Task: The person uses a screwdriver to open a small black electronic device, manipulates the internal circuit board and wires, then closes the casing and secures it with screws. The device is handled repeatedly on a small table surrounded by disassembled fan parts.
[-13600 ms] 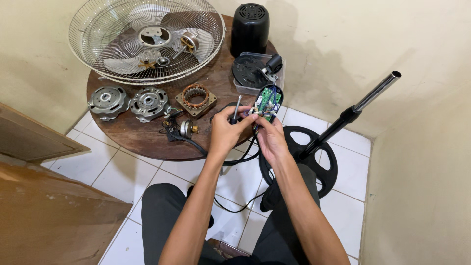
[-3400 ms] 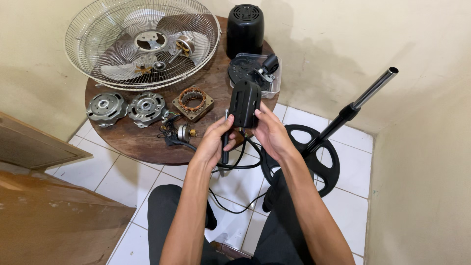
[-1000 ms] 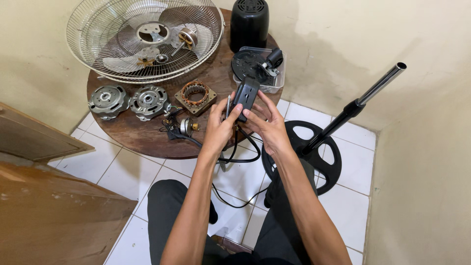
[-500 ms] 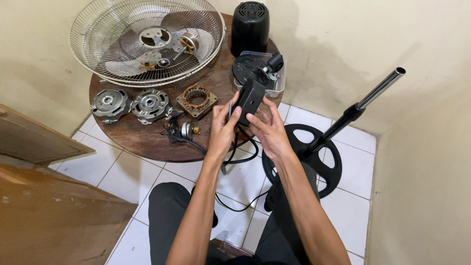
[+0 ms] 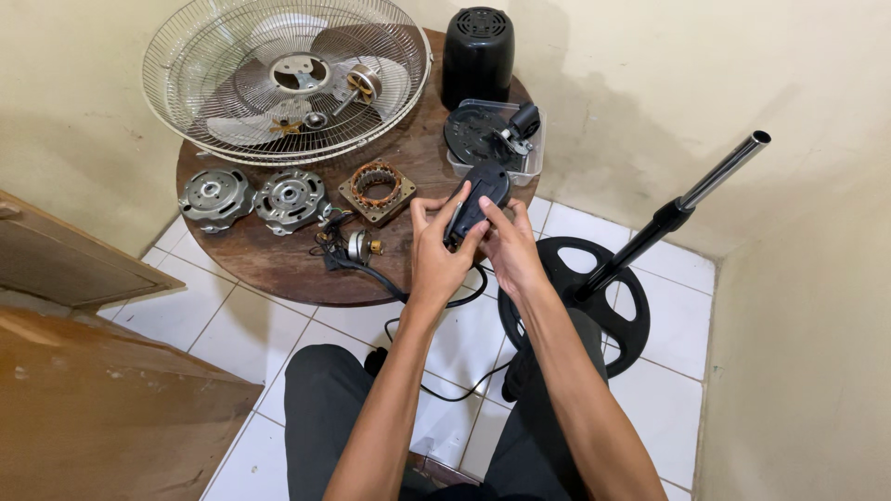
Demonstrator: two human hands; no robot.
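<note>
A person seated on the tiled floor grips a slim black plastic housing [image 5: 475, 199] in both hands above the near right edge of a round wooden table [image 5: 278, 264]; the left hand [image 5: 436, 255] has its fingers wrapped around the lower end, while the right hand [image 5: 506, 246] pinches the side with thumb and fingertips. A black cord [image 5: 436, 306] trails from the piece down between the knees. The step in hand looks like closing or seating this housing; the next move would seem to call for steady, even pressure along its seam without trapping the cord. Just beyond, at the table's far right edge, a clear tray [image 5: 534, 153] carries a black part, with a black motor cover [image 5: 477, 56] behind it. A copper-wound stator [image 5: 376, 188] lies at the centre, two metal motor end plates [image 5: 252, 197] sit toward the left edge, and a wire fan guard [image 5: 283, 74] fills the far left. The fan stand [image 5: 650, 241] on the floor crowds the right elbow; open room is at the table's near edge
</note>
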